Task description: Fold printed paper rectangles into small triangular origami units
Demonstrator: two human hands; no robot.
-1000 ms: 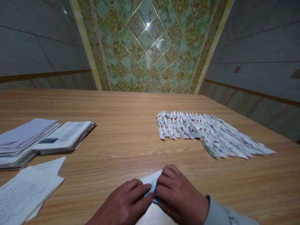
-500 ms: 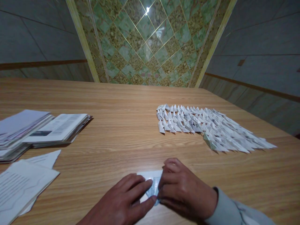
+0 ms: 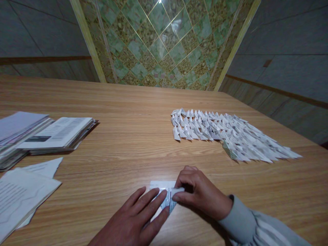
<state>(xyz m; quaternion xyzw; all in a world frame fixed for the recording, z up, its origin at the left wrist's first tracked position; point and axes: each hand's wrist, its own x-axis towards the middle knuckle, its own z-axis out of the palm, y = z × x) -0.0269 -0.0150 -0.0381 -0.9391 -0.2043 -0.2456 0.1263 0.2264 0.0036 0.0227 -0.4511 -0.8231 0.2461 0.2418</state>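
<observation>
A small folded sheet of paper [image 3: 165, 201], white with bluish print, lies on the table at the bottom middle. My left hand [image 3: 138, 213] rests flat across its left part with the fingers spread, holding it down. From the right, my right hand [image 3: 196, 189] pinches a flap at the upper right of the sheet between thumb and fingers. A narrow slit runs down the middle of the fold, and the lower edges slant towards a point. Parts of the paper are hidden under my fingers.
Rows of folded paper pieces [image 3: 230, 135] with pointed tips stand at the right back. Stacks of printed paper [image 3: 61, 133] lie at the left, with loose torn sheets [image 3: 23, 194] nearer me. Everything rests on a wood-grain table [image 3: 123, 136]; a tiled wall [image 3: 159, 48] is behind it.
My right hand has turned, and its thumb now grips the upper right flap instead of pressing near the lower middle. My left fingers have spread wider. The whole view has shifted slightly.
</observation>
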